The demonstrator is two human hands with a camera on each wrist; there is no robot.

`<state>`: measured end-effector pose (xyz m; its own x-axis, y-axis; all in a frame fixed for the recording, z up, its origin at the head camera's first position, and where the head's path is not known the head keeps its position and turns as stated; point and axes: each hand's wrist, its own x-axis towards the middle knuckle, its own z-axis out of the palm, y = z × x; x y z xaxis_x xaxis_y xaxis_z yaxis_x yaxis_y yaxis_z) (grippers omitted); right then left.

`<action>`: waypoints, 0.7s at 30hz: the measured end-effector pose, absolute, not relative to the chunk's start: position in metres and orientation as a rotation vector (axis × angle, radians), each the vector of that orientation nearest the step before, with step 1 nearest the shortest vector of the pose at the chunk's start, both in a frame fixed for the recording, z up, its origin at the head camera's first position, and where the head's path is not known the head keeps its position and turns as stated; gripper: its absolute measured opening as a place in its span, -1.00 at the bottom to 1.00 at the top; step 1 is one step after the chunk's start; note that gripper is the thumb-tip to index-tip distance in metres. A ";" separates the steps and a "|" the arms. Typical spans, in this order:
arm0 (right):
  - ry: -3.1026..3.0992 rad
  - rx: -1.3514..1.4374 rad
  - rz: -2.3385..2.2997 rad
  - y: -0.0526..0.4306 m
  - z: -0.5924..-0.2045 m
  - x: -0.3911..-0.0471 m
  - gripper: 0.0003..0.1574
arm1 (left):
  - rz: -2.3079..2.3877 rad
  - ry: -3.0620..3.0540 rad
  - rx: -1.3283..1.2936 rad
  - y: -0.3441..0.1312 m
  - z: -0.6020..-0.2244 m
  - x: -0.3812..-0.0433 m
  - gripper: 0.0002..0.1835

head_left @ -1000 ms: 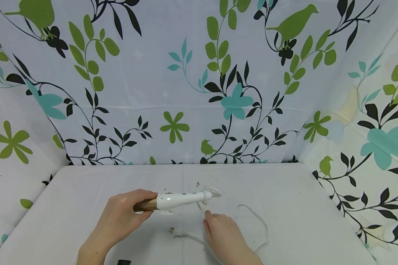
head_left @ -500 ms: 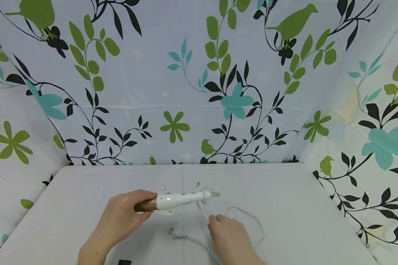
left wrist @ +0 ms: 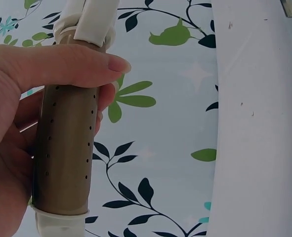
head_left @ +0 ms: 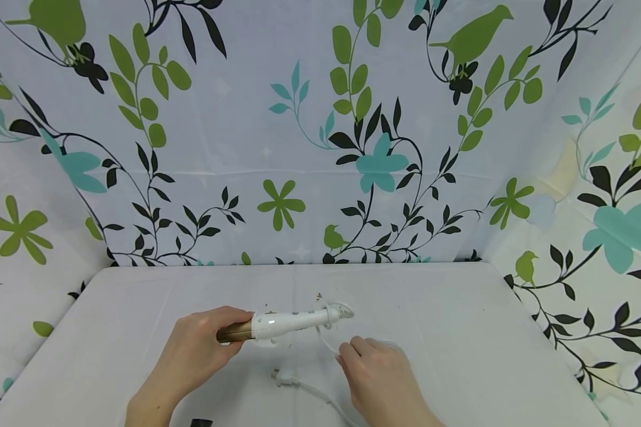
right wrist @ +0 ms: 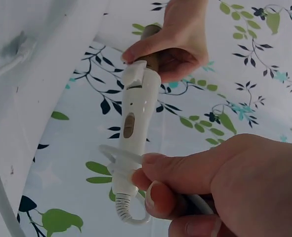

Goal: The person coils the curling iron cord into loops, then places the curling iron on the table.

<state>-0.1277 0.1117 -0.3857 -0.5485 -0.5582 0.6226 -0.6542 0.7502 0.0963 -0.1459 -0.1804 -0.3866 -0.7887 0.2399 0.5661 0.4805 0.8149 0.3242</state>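
Curling iron (head_left: 288,322) held up over the white table (head_left: 459,338); left hand (head_left: 199,339) wrapped round its brown barrel (left wrist: 66,148). Right hand (head_left: 376,370) pinching the cord (right wrist: 127,156), which loops round the handle (right wrist: 136,111) near its tail. Plug (head_left: 286,376) lies on the table near that hand; black object (head_left: 201,423) partly cropped.

Left hand (head_left: 203,337) grips wand (head_left: 285,323) (white, brown-ended); right hand (head_left: 381,375) pinches cord (head_left: 315,390).
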 end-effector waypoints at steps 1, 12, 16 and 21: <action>-2.281 0.922 0.199 0.112 -0.384 -0.128 -0.68 | -0.632 -2.487 -0.534 -0.180 -0.386 -0.146 -0.43; -2.093 0.986 0.328 0.115 -0.374 -0.137 -0.38 | -0.646 -2.512 -0.550 -0.178 -0.386 -0.146 -0.42; -2.052 0.995 0.377 0.117 -0.373 -0.141 -0.44 | -0.667 -2.513 -0.568 -0.178 -0.386 -0.146 -0.42; -2.022 1.007 0.417 0.119 -0.371 -0.146 -0.51 | -0.700 -2.541 -0.578 -0.178 -0.388 -0.146 -0.44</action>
<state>-0.1458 0.1190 -0.3714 -0.3443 -0.5066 0.7905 -0.7778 0.6255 0.0620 -0.1457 -0.1780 -0.3875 -0.8161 0.2726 0.5095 0.4950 0.7847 0.3731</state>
